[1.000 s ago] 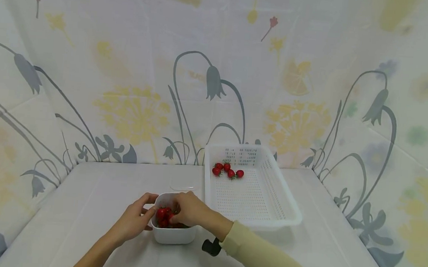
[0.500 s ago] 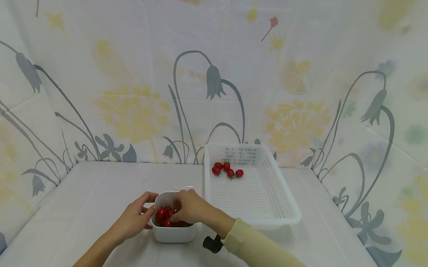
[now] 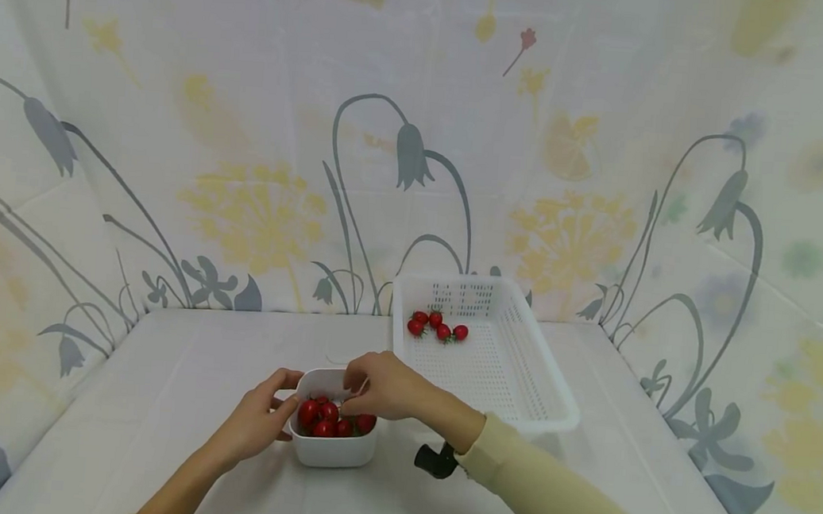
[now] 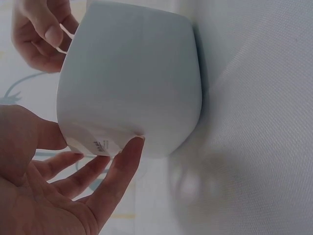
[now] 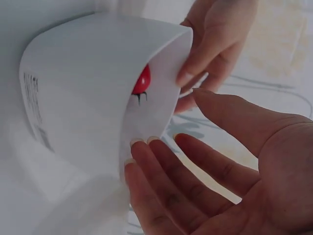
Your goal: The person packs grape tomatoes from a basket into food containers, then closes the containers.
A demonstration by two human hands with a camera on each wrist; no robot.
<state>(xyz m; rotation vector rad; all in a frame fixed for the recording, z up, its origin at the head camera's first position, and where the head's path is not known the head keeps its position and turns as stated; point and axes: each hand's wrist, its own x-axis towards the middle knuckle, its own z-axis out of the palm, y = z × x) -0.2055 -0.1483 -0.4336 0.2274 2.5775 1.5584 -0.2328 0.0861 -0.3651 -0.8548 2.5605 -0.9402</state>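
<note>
A small white square container [image 3: 333, 455] stands on the table with several red cherry tomatoes [image 3: 325, 428] inside. My left hand [image 3: 257, 421] holds it from the left, thumb at the rim and fingers against the outer wall. In the left wrist view, the fingertips [image 4: 132, 147] press the container's side near a small label. Over the container's right rim hovers my right hand [image 3: 391, 387]. The right wrist view shows that hand with thumb and fingers apart, holding nothing, its fingertips [image 5: 139, 142] at the opening. One tomato [image 5: 143, 81] with a green stem shows inside there.
A large white slotted basket [image 3: 561, 419] stands to the back right, several tomatoes [image 3: 444, 332] at its far left corner. Behind the container lies a thin clear object [image 3: 337, 360], partly hidden. A flower-patterned sheet [image 3: 263, 231] hangs behind the table.
My right hand has come up from among the tomatoes and shifted right, uncovering more of them. My left hand stays on the container.
</note>
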